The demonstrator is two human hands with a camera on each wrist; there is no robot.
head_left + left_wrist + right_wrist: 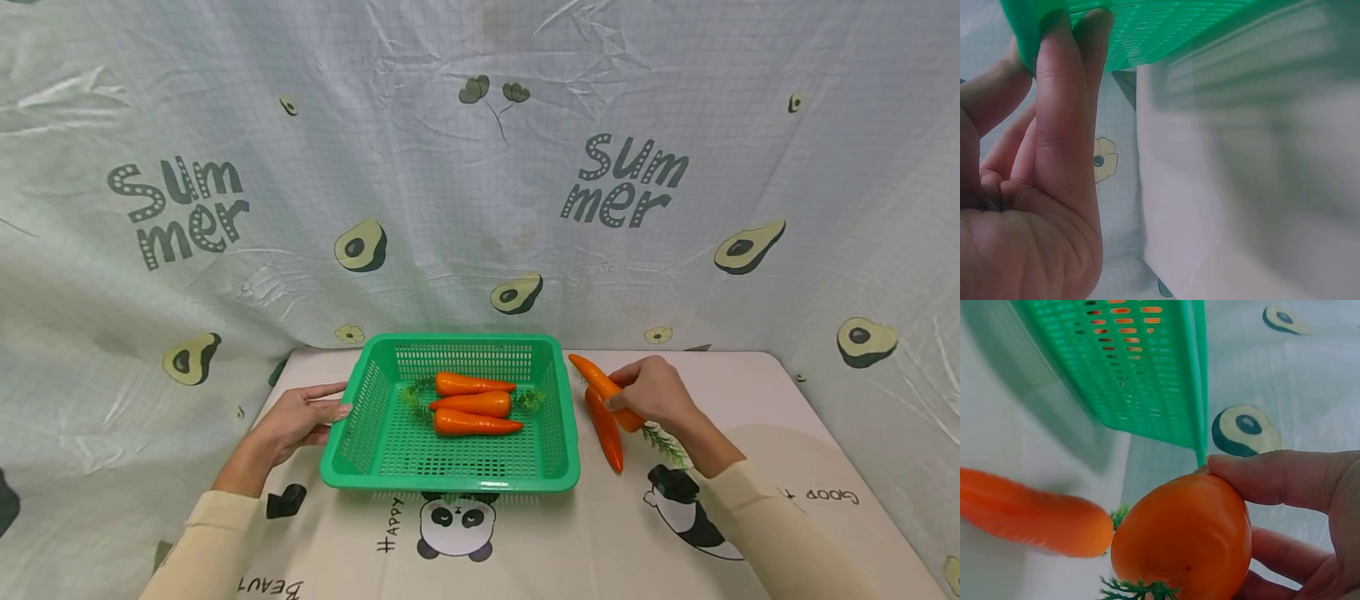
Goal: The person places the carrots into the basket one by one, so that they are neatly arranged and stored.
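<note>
A green plastic basket [450,483] holds three toy carrots [478,422] with green tops, lying side by side. At its left rim is my left hand [294,421], the thumb over the edge and fingers against the outer wall; the left wrist view shows the fingers [1063,112] pinching that rim. Right of the basket, my right hand [656,392] grips another carrot [600,382] between thumb and fingers, its leafy end toward me. A second loose carrot [609,433] lies beneath it on the table. The right wrist view shows the held carrot [1179,531] close up.
A pale printed cloth [457,575] with panda drawings covers the table. Behind and at both sides hangs a grey-white curtain [450,208] with avocado prints. The basket's right wall [1147,381] stands close beside the held carrot.
</note>
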